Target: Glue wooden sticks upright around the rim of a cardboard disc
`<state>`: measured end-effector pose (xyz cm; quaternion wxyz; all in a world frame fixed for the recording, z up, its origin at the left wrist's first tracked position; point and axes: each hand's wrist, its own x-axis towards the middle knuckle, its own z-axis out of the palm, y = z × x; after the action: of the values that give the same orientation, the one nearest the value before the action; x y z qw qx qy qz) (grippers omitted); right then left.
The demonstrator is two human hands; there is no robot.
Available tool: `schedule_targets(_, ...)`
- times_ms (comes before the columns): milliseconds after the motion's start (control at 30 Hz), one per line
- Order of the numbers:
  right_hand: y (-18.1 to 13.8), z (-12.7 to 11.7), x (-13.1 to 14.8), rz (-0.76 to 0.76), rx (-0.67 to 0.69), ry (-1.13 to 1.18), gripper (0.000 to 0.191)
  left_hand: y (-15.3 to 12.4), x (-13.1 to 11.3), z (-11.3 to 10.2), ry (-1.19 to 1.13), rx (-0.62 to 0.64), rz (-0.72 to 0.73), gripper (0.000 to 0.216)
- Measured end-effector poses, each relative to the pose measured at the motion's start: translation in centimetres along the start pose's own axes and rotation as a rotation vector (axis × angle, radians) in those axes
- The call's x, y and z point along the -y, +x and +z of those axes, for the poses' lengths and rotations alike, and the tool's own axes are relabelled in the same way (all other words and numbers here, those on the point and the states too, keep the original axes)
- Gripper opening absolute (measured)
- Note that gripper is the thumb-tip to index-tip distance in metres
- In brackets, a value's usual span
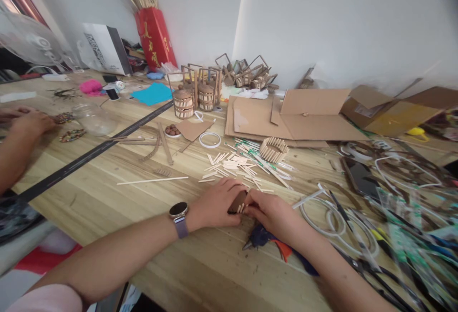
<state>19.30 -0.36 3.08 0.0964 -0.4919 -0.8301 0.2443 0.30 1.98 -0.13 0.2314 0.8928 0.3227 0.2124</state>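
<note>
My left hand point(214, 204), with a watch on its wrist, and my right hand point(274, 212) meet on the wooden table point(143, 207). Both are closed on a small brown cardboard piece point(237, 202) with short pale sticks at its edge. Just beyond my fingers lies a heap of short wooden sticks point(232, 164). A small round ring of upright sticks point(274, 149) stands behind the heap. Under my right wrist lies a dark blue and orange tool point(266, 240).
Another person's hand point(28, 123) rests at the far left by bead bracelets and a glass jar point(93, 119). Finished stick lanterns point(196, 95), flattened cardboard boxes point(307, 111), a red bag, white rings, wires and packets on the right, a long thin stick point(152, 180).
</note>
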Motion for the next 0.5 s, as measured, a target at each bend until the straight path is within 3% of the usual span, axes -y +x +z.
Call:
schedule_targets(200, -0.1, 0.27, 0.1, -0.03, 0.018, -0.251, 0.007, -0.07, 0.2, 0.2, 0.002, -0.008, 0.0, 0.058)
schedule_targets(500, -0.38, 0.99, -0.37, -0.126, -0.103, -0.478, 0.012, -0.15, 0.17, 0.19, 0.007, -0.018, 0.017, 0.052)
